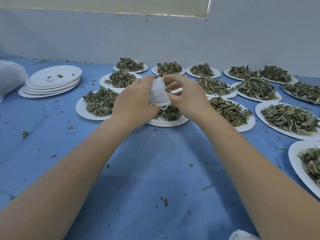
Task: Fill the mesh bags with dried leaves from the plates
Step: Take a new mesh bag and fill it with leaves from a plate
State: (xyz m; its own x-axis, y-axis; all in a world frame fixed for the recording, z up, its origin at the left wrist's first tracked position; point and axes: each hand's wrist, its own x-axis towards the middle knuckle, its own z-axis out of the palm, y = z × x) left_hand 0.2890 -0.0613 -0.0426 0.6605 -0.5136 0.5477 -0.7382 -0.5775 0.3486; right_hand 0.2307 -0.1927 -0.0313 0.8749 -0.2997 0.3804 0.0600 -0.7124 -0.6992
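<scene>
White mesh bag gripped in the left hand, mouth tilted up toward the right hand, whose fingers pinch leaves at the opening, above a leaf plate.

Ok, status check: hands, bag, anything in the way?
Left hand grips mesh bag above a leaf plate. Right hand pinches leaves at the bag's mouth. Nothing blocking; empty plates stacked far left.

Herb-packing workroom: leaf-heaped plates crowd a blue-covered table.
</scene>
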